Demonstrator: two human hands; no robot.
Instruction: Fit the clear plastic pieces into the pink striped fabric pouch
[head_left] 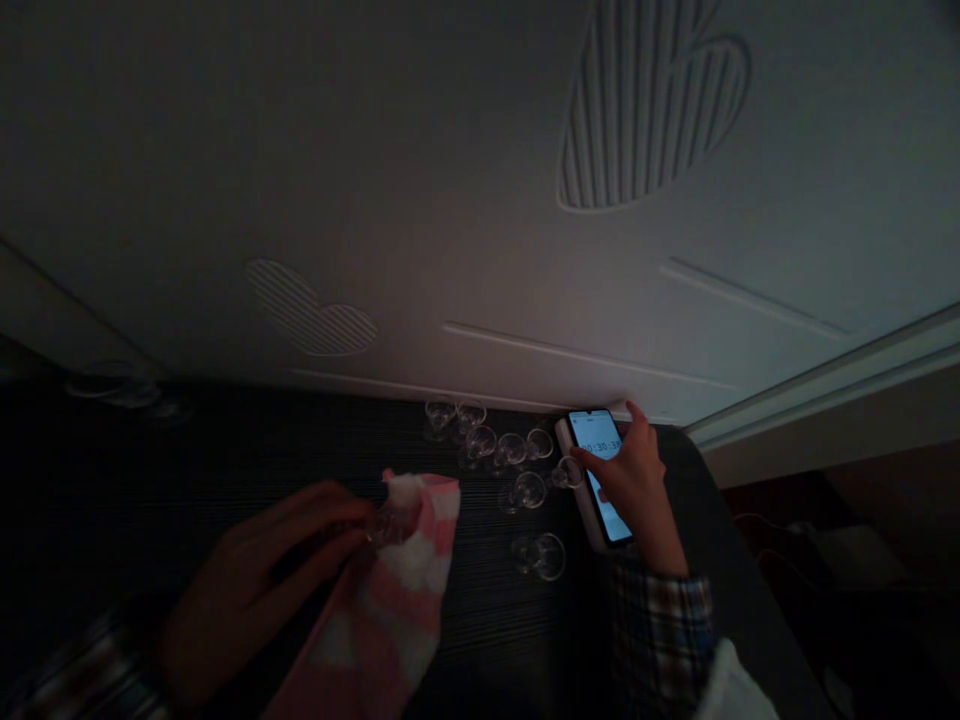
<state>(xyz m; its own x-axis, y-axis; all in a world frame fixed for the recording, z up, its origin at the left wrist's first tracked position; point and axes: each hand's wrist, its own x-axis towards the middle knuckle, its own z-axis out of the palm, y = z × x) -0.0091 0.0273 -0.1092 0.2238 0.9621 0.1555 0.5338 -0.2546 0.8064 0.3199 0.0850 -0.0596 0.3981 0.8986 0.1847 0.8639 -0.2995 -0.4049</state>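
At the lower left, my left hand (277, 570) pinches a small clear glass (386, 526), partly wrapped by a pink-and-white cloth (409, 600) that hangs down beside it. My right hand (634, 475) reaches over a lit phone (611, 515), thumb and fingers spread apart. Just below the thumb tip stands a small glass (568, 473) against the phone's left side; whether the thumb touches it, I cannot tell. Several more small glasses (511, 449) are grouped left of the phone, and a single one (550, 556) is nearer to me.
The dark tabletop (480, 630) meets a pale panel (420, 220) with carved hearts. More glassware (101, 380) sits dimly at the far left. Beneath the phone is a pale block (592, 515). The table's rounded right edge (720, 510) drops off to a dark floor area with cables.
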